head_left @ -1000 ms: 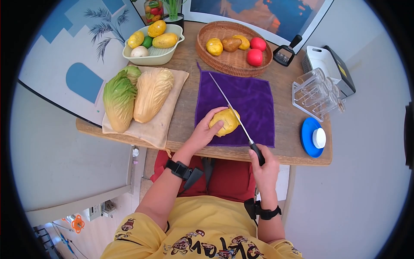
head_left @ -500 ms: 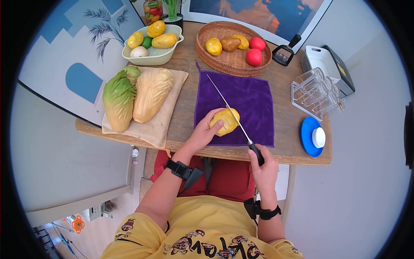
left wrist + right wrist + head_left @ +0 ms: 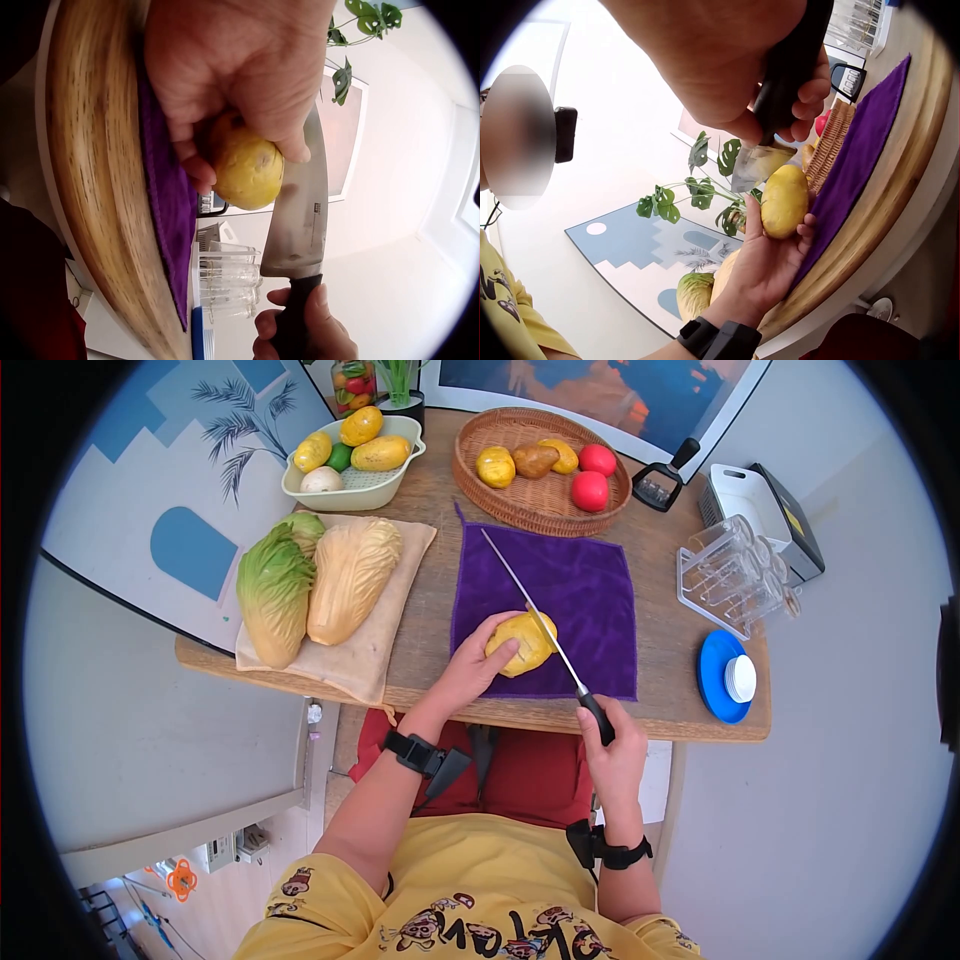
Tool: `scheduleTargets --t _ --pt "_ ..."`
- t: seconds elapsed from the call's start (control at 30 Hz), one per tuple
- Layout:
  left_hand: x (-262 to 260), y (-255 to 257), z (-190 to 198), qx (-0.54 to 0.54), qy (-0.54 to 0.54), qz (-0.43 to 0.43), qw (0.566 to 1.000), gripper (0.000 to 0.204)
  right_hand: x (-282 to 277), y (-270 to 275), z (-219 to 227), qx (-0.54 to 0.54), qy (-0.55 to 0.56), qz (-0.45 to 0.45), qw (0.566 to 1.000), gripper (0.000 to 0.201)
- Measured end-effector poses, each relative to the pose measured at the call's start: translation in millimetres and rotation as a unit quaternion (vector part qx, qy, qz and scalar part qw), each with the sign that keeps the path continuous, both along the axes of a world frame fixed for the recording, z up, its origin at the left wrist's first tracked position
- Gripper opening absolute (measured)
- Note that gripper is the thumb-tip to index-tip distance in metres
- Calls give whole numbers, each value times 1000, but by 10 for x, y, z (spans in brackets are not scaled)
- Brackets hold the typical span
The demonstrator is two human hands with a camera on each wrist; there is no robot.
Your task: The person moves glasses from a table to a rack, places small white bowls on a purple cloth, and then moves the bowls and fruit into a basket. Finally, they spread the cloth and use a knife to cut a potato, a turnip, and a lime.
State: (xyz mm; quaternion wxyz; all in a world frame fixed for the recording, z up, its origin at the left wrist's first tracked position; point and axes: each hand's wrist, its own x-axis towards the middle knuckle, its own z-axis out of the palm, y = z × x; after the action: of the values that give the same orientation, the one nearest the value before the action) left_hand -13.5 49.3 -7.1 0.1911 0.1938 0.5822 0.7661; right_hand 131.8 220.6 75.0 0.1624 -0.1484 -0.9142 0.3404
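My left hand (image 3: 475,665) grips a yellow potato (image 3: 527,650) from its left side, thumb lying over the top, above a purple cloth (image 3: 590,620). My right hand (image 3: 618,745) is wrapped round the black handle of a kitchen knife (image 3: 570,663). The blade slants up and to the left across the potato's right end. In the left wrist view, the broad blade (image 3: 296,225) stands against the potato (image 3: 251,171), close to the left thumb. From the right wrist view, the potato (image 3: 785,202) appears cradled in the left palm, under the blade.
Two cabbages (image 3: 352,580) lie on a beige cloth at left. Behind stand a green basket (image 3: 365,495) of produce and a wicker tray (image 3: 480,505) with fruit. A glass rack (image 3: 715,600) and a blue plate (image 3: 712,670) sit near the right edge.
The knife and both hands keep nearly the same place; the blade shifts only slightly across the potato. The left hand keeps its hold.
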Motion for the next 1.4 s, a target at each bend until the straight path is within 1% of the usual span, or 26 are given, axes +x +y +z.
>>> scheduleTargets --t 0.07,0.23,0.47,0.53,0.6,0.73,0.83,1.03,1.17,1.33,1.4 --pt "2 -5 8 -8 5 6 1000 44 11 -2 -6 12 9 13 1000 27" --pt "0 -5 -14 -21 12 15 1000 45 16 -44 -9 -29 -5 11 1000 27" --pt "6 -13 26 -37 5 12 999 46 14 -35 -6 -22 -11 17 1000 27" --pt "10 -11 17 -38 5 9 999 47 20 -37 16 -36 -20 10 999 26" --pt "12 6 -3 -39 38 17 998 48 20 -37 20 -34 -24 5 999 26" --pt "17 16 1 -30 37 11 999 49 24 -34 36 -30 -14 5 999 26" --pt "14 29 -29 -28 60 12 998 48 29 -25 5 -40 -5 -2 999 26" --pt "31 34 13 -56 61 11 996 48 21 16 -21 -43 -15 -1 999 28" --pt "33 31 38 -55 56 6 997 48 33 28 -33 -35 -9 -10 999 29" --pt "41 39 38 -56 47 4 997 49 20 44 -38 -1 -15 -15 1000 27" --pt "47 42 51 -61 64 14 996 49 27 27 -28 5 -15 -5 1000 26"
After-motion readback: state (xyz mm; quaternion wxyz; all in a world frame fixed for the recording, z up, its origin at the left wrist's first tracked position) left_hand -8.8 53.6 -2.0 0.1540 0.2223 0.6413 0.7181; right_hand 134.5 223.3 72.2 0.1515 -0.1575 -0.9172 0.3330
